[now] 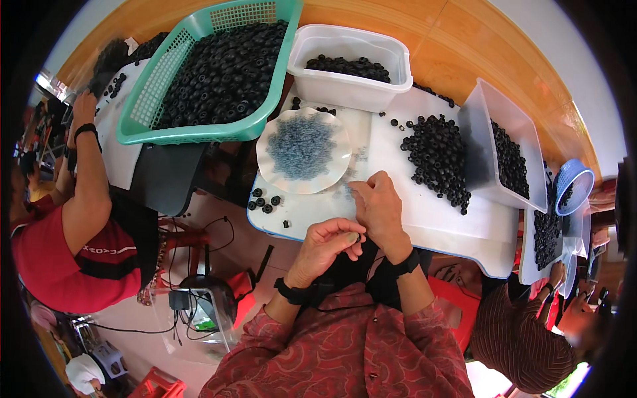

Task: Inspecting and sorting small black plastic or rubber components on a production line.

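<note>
My left hand [324,251] is closed in front of my body, just off the table's near edge. Between its thumb and fingers sits a small black round part [359,237], mostly covered by the fingers. My right hand [381,209] is above the near edge of the white tabletop, thumb and forefinger pinched together beside the plate. Whatever that pinch holds is too small to make out. A white wavy-rimmed plate [272,169] carries a heap of small clear bluish rings [302,146]. Several loose black round parts [267,208] lie at the table's near left corner.
A green basket [133,123] full of black parts stands at the far left. Behind the plate is a white tub [352,93]. To the right lie a pile of black parts [434,152] and a clear bin [484,159]. Other people sit on both sides.
</note>
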`<act>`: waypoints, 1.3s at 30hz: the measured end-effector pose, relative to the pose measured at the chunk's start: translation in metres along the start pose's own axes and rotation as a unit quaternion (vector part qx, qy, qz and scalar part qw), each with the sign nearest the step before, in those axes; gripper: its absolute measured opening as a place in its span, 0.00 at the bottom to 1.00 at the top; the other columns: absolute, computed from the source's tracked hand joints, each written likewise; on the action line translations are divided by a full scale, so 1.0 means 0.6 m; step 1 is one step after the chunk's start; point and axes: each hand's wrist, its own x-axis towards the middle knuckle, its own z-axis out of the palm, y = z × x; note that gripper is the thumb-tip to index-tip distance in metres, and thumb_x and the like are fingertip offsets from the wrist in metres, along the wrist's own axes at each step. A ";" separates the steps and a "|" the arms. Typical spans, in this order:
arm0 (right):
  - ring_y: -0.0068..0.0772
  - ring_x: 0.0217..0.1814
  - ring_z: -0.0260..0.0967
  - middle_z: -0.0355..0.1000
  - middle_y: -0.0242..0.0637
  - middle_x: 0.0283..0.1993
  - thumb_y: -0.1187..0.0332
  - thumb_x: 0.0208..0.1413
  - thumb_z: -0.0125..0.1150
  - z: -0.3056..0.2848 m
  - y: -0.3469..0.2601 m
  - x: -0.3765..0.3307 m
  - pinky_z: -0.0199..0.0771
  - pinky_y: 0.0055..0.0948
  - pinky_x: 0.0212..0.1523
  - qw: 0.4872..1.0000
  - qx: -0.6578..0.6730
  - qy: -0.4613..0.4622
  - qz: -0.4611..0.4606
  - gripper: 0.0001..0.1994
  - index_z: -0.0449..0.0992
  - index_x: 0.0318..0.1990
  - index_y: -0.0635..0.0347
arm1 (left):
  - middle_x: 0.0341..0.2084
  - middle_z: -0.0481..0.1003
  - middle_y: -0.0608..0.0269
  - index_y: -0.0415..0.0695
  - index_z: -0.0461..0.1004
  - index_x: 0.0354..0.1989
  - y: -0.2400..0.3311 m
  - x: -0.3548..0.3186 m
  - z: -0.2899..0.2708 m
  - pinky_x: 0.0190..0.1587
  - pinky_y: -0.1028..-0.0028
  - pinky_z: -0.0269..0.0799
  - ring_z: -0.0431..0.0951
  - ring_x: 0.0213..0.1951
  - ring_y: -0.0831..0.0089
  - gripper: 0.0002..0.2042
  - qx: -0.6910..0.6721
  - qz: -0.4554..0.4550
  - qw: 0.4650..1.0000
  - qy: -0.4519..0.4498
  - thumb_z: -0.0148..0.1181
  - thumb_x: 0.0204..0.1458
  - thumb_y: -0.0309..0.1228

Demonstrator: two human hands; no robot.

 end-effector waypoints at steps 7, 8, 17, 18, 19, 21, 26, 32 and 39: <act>0.46 0.39 0.71 0.68 0.42 0.38 0.77 0.51 0.62 0.002 0.017 -0.005 0.74 0.41 0.36 0.996 0.074 0.043 0.025 0.07 0.79 0.39 0.60 | 0.37 0.79 0.57 0.34 0.77 0.47 -0.004 -0.006 -0.010 0.34 0.77 0.78 0.80 0.32 0.75 0.09 0.002 0.001 1.000 0.002 0.56 0.60 0.23; 0.47 0.37 0.71 0.69 0.42 0.38 0.77 0.51 0.62 0.004 0.022 -0.005 0.74 0.41 0.36 0.995 0.083 0.048 0.025 0.08 0.79 0.39 0.60 | 0.37 0.79 0.57 0.34 0.77 0.47 -0.005 -0.006 -0.011 0.34 0.77 0.78 0.80 0.32 0.75 0.09 0.000 0.000 1.000 0.002 0.56 0.60 0.23; 0.43 0.32 0.72 0.70 0.41 0.36 0.78 0.50 0.64 -0.002 0.011 -0.004 0.73 0.37 0.33 0.992 0.117 0.045 0.013 0.08 0.80 0.39 0.59 | 0.36 0.78 0.58 0.34 0.77 0.46 -0.002 -0.014 -0.015 0.34 0.77 0.78 0.79 0.32 0.75 0.09 0.016 0.001 1.000 0.007 0.55 0.60 0.23; 0.40 0.30 0.72 0.70 0.40 0.34 0.78 0.50 0.65 -0.001 0.005 -0.007 0.73 0.34 0.31 0.992 0.117 0.048 -0.012 0.08 0.81 0.39 0.59 | 0.36 0.78 0.58 0.34 0.77 0.46 -0.002 -0.015 -0.015 0.34 0.77 0.78 0.79 0.32 0.75 0.09 0.015 0.000 1.000 0.006 0.55 0.60 0.23; 0.40 0.30 0.72 0.70 0.40 0.34 0.78 0.50 0.65 0.002 0.000 -0.009 0.73 0.34 0.31 0.992 0.117 0.048 -0.012 0.08 0.81 0.39 0.59 | 0.36 0.78 0.57 0.34 0.77 0.46 0.000 -0.016 -0.015 0.34 0.77 0.78 0.79 0.32 0.75 0.09 0.014 0.002 1.000 0.000 0.55 0.60 0.22; 0.40 0.31 0.72 0.70 0.39 0.34 0.76 0.50 0.65 0.008 -0.009 -0.013 0.73 0.35 0.31 0.993 0.113 0.029 -0.028 0.07 0.81 0.38 0.58 | 0.36 0.78 0.57 0.33 0.77 0.46 0.000 -0.017 -0.015 0.35 0.77 0.78 0.79 0.32 0.75 0.09 0.013 0.004 1.000 -0.007 0.55 0.60 0.22; 0.41 0.33 0.72 0.70 0.38 0.34 0.75 0.50 0.65 0.017 -0.015 -0.011 0.73 0.36 0.31 0.998 0.060 0.032 -0.018 0.06 0.82 0.37 0.57 | 0.37 0.78 0.56 0.34 0.76 0.47 0.000 -0.019 -0.015 0.35 0.77 0.78 0.79 0.33 0.74 0.09 0.009 0.009 1.000 0.001 0.55 0.61 0.22; 0.43 0.34 0.72 0.70 0.38 0.34 0.74 0.51 0.63 0.030 -0.023 -0.006 0.73 0.37 0.32 0.998 0.052 0.021 0.006 0.04 0.81 0.35 0.58 | 0.39 0.78 0.56 0.34 0.75 0.50 -0.008 -0.019 -0.020 0.36 0.75 0.79 0.80 0.34 0.73 0.10 -0.012 0.031 0.999 0.009 0.55 0.62 0.24; 0.47 0.38 0.71 0.68 0.42 0.36 0.73 0.53 0.59 0.020 -0.020 -0.007 0.73 0.43 0.34 0.998 0.054 0.012 0.008 0.02 0.75 0.34 0.60 | 0.43 0.78 0.56 0.36 0.73 0.54 -0.015 -0.010 -0.021 0.43 0.75 0.78 0.80 0.39 0.73 0.13 -0.125 0.056 0.990 0.040 0.54 0.64 0.27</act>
